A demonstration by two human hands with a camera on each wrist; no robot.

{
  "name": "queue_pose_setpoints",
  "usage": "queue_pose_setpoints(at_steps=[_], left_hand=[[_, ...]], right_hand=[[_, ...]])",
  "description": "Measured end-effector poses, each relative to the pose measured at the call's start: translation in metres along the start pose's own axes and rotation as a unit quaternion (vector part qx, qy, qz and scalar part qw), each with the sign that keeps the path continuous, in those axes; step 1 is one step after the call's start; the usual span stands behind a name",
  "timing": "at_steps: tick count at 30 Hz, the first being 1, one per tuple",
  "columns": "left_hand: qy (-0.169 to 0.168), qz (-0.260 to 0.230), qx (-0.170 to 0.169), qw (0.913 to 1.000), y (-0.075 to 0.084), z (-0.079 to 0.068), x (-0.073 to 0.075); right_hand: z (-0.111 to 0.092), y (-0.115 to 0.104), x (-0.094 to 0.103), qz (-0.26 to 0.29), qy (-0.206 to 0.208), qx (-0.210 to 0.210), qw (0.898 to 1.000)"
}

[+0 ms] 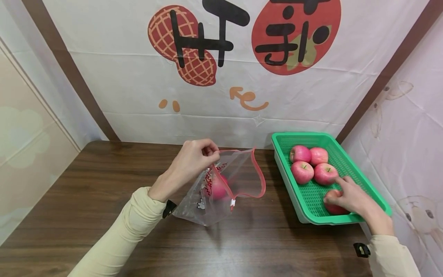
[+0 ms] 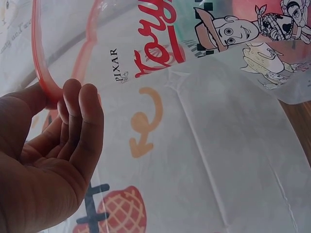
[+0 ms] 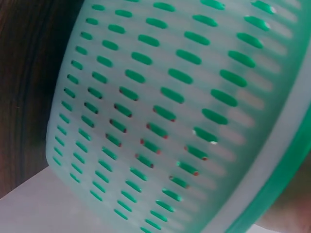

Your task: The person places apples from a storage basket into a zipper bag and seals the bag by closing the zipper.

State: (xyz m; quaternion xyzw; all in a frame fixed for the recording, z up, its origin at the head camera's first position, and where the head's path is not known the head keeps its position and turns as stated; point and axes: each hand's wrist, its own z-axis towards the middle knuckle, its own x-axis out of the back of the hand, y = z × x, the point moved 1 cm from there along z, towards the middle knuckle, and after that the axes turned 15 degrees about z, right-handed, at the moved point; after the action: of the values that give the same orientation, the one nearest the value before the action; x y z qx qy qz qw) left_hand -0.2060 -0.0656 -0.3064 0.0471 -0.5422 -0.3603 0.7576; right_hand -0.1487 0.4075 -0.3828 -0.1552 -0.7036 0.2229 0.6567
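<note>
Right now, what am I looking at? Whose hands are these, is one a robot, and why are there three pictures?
No robot here: these are a person's two bare hands. The big picture comes from a camera worn on the head, looking forward and down. The other two come from cameras worn on the wrists. A green basket sits on the brown table. The left hand pinches a see-through bag by its red edge, and an apple shows inside. The right hand is in the basket, holding another apple near four more apples. The left wrist picture shows that hand and the bag's cartoons close up. The right wrist picture mostly shows the basket's pale, holey outside.
</note>
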Motion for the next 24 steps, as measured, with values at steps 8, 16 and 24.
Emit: queue_pose_setpoints(at_steps=[8, 16, 24], left_hand=[[0.013, -0.001, -0.014, 0.9998, -0.001, -0.001, 0.000], [0.015, -0.013, -0.018, 0.9996, -0.001, -0.002, 0.000], [0.015, -0.016, -0.023, 0.9995, -0.001, -0.002, -0.001]], right_hand=[[0.000, 0.007, -0.004, 0.002, -0.021, 0.005, 1.000], [0.001, 0.007, -0.007, -0.003, -0.003, 0.028, 1.000], [0.003, -0.006, 0.005, 0.005, 0.052, 0.061, 0.997]])
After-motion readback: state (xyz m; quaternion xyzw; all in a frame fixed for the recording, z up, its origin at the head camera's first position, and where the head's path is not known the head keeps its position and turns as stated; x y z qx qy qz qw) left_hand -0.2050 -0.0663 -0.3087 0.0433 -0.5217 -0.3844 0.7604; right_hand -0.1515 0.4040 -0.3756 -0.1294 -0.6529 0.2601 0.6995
